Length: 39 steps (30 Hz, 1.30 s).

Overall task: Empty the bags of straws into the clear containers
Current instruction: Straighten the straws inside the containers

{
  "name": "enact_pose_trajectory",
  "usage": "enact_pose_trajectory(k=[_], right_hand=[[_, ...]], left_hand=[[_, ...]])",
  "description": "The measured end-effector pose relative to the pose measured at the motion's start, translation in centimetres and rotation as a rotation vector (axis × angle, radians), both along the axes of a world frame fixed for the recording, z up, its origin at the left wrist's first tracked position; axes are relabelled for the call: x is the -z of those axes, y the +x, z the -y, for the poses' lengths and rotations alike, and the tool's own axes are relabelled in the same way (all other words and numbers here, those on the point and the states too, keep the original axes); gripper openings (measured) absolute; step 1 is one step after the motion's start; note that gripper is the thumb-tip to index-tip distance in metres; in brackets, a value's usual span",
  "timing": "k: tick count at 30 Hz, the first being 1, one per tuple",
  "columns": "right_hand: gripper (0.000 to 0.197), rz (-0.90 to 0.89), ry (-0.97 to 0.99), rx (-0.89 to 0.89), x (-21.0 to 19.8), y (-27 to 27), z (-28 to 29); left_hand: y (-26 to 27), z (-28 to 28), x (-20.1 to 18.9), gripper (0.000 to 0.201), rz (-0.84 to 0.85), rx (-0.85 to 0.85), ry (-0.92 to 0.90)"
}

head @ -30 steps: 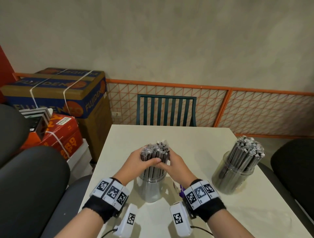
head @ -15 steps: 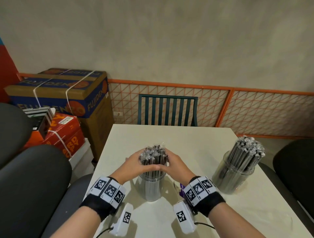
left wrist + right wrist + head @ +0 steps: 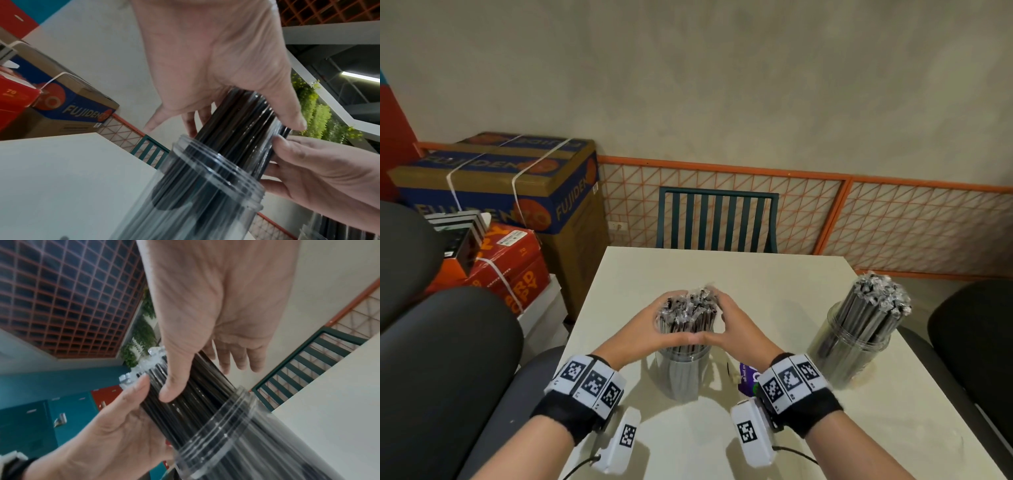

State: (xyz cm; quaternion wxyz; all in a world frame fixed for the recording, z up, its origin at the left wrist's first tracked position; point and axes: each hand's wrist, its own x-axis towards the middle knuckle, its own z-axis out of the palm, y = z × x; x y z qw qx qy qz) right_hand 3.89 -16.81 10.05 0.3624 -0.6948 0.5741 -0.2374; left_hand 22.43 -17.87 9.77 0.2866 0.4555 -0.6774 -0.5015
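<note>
A bundle of black, plastic-wrapped straws (image 3: 686, 313) stands upright in a clear container (image 3: 681, 373) at the table's near middle. My left hand (image 3: 654, 330) and right hand (image 3: 736, 325) cup the bundle from either side above the rim, thumbs meeting in front. In the left wrist view the left thumb presses the straws (image 3: 242, 126) just above the container's threaded rim (image 3: 216, 172). In the right wrist view my right thumb lies on the straws (image 3: 185, 402) over the container (image 3: 226, 426). A second clear container (image 3: 849, 353), at the right, is packed with straws.
A purple printed packet (image 3: 747, 375) lies on the white table (image 3: 756, 274) behind my right wrist. A green slatted chair (image 3: 717, 219) stands at the far edge. Cardboard boxes (image 3: 517, 185) are stacked at the left. Dark seats flank the table.
Both hands have kept hold of the bundle. The thumbs, which crossed over the front of the straws, now meet tip to tip just above the container's rim.
</note>
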Motion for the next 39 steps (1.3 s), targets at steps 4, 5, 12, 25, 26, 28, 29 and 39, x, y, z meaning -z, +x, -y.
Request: enact_pose_trajectory(k=[4, 5, 12, 25, 26, 28, 29, 39], right_hand=[[0.104, 0.246, 0.017, 0.145, 1.7, -0.3, -1.9], [0.101, 0.287, 0.006, 0.188, 2.0, -0.3, -2.6], [0.067, 0.076, -0.191, 0.175, 3.1, 1.5, -6.2], [0.065, 0.216, -0.07, 0.141, 2.4, 2.8, -2.2], [0.06, 0.225, -0.094, 0.145, 2.3, 2.8, -2.0], [0.055, 0.239, -0.16, 0.139, 1.6, 2.5, -1.8], [0.053, 0.229, -0.198, 0.122, 1.1, 2.2, -1.8], [0.084, 0.137, -0.046, -0.083, 2.7, -0.1, -1.8]], left_hand=[[0.3, -0.5, 0.9, 0.105, 0.019, -0.078, -0.086], [0.4, -0.8, 1.1, 0.103, -0.003, -0.107, -0.087], [0.2, -2.3, 2.9, 0.095, 0.016, -0.225, -0.135], [-1.3, 0.5, 0.7, 0.071, -0.019, -0.101, -0.06], [-1.4, 0.5, 0.3, 0.066, -0.012, -0.104, -0.068], [-1.3, 0.5, -0.4, 0.062, -0.026, -0.146, -0.112], [-1.2, 0.5, -0.7, 0.062, -0.044, -0.167, -0.14], [-1.1, -1.2, 1.3, 0.081, -0.048, -0.114, -0.086]])
